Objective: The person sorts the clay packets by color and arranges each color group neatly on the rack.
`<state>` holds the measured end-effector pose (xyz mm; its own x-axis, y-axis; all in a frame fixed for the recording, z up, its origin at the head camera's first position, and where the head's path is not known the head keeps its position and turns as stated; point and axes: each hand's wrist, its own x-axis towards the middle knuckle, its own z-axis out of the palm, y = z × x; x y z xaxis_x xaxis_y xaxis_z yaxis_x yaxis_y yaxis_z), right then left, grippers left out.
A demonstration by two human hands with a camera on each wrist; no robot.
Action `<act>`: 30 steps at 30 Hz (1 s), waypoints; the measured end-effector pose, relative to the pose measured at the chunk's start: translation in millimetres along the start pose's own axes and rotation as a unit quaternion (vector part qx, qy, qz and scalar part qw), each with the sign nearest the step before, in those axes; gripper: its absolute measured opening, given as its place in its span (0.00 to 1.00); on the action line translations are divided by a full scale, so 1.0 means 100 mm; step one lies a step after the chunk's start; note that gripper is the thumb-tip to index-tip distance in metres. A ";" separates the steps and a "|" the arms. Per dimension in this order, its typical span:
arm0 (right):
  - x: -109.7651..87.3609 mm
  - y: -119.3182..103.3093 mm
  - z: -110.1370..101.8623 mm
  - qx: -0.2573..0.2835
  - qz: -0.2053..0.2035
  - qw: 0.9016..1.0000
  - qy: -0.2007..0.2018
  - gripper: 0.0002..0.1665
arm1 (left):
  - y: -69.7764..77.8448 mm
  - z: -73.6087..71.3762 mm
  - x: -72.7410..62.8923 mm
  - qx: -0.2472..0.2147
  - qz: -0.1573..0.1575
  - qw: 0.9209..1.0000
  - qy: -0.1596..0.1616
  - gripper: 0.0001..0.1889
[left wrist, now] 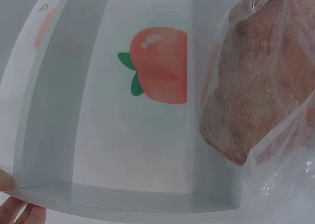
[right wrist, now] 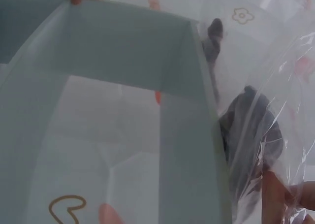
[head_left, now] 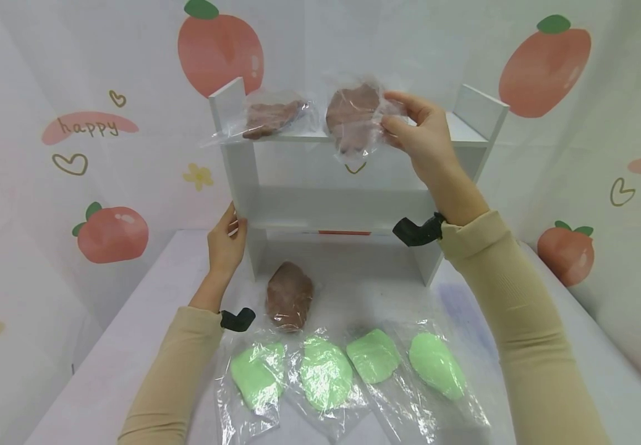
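Note:
My right hand [head_left: 423, 133] pinches the edge of a clear plastic bag with a flat brown slab [head_left: 352, 114] in it. The bag hangs at the front of the top board of a white shelf [head_left: 348, 207]. A second bagged brown slab [head_left: 272, 117] lies at the left end of that board. Lower down, my left hand [head_left: 227, 244] grips the shelf's left side panel, with thumb and fingers [left wrist: 22, 211] on either side of its edge in the left wrist view. On the table before the shelf lies a third bagged brown slab [head_left: 289, 298].
Several flat bright green pieces [head_left: 326, 374] in clear bags lie in a row along the front of the white table [head_left: 131, 346]. The shelf's raised right end panel [head_left: 481, 111] stands beyond my right hand. A fruit-printed white cloth [head_left: 148, 49] hangs behind.

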<state>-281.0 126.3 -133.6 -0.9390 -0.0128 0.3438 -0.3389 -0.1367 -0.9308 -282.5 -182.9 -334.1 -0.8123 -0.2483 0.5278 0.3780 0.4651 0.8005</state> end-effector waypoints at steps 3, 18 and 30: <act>0.05 0.00 0.02 -0.013 0.015 1.000 0.006 0.25 | 0.00 0.00 0.00 0.000 -0.002 1.000 0.001 0.24; 0.20 -0.04 0.13 -0.082 0.095 0.992 -0.013 0.32 | 0.01 0.00 -0.01 -0.005 -0.011 1.000 -0.004 0.25; 0.21 -0.10 0.13 -0.114 0.127 0.984 -0.055 0.36 | 0.00 0.00 -0.01 -0.006 -0.007 1.000 -0.004 0.25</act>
<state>-296.7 114.6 -115.6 -0.9873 -0.1267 0.0962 -0.1103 0.1099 -0.9878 -282.3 -182.4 -334.5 -0.8207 -0.2486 0.5144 0.3714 0.4520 0.8110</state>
